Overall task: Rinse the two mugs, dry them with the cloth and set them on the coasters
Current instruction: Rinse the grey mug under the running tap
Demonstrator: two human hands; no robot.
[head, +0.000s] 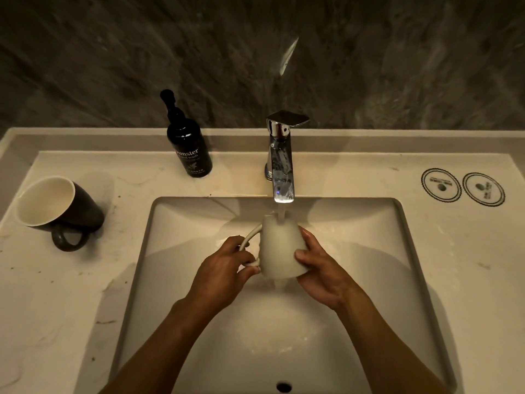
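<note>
Black mug (56,207) sits near the counter's left edge. Over the sink (406,251) we hold the white mug (279,245) under the tap (281,160), left hand (224,268) pinching its handle, right hand (321,268) gripping its side. Two coasters (463,187) lie far right.

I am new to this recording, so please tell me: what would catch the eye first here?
First, the white mug held by both hands under the running tap, over the middle of the sink. Next, the dark mug standing on the counter at the left. Then two round coasters at the far right.
</note>
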